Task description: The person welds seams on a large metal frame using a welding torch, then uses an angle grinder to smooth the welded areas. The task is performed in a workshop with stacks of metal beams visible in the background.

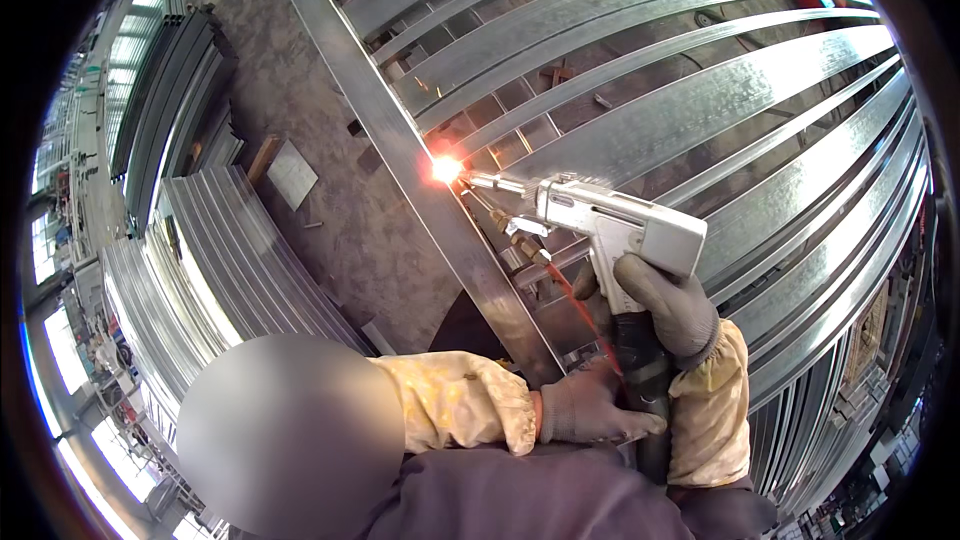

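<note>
Nearest is a dark, softly creased garment (pixel 520 500) along the lower edge, beside a blurred round patch covering the lower left. Two pale, yellow-patterned cloth sleeves (pixel 460 395) end in grey knit gloves. The right hand (pixel 680 315) is wrapped round the grip of a white, hard-shelled welding gun (pixel 600 210), pistol-shaped, above the near end of the frame. The left hand (pixel 590 408) lies against the thick black hose (pixel 642 360) below the grip; I cannot tell whether its fingers close round it. A thin red tube (pixel 583 310) runs up to brass-coloured fittings (pixel 530 245) under the nozzle. At the tip, a white-hot glow (pixel 447 169) sits on the inner edge of a flat steel side rail (pixel 455 230).

Right of the rail, long mottled metal slats (pixel 640 125) run side by side, wide and narrow, with open gaps between. To its left, a strip of stained floor (pixel 360 250) separates it from stacked ribbed metal lengths (pixel 240 250) and a squarish plate (pixel 292 175). Bright windows (pixel 68 345) line the far left.
</note>
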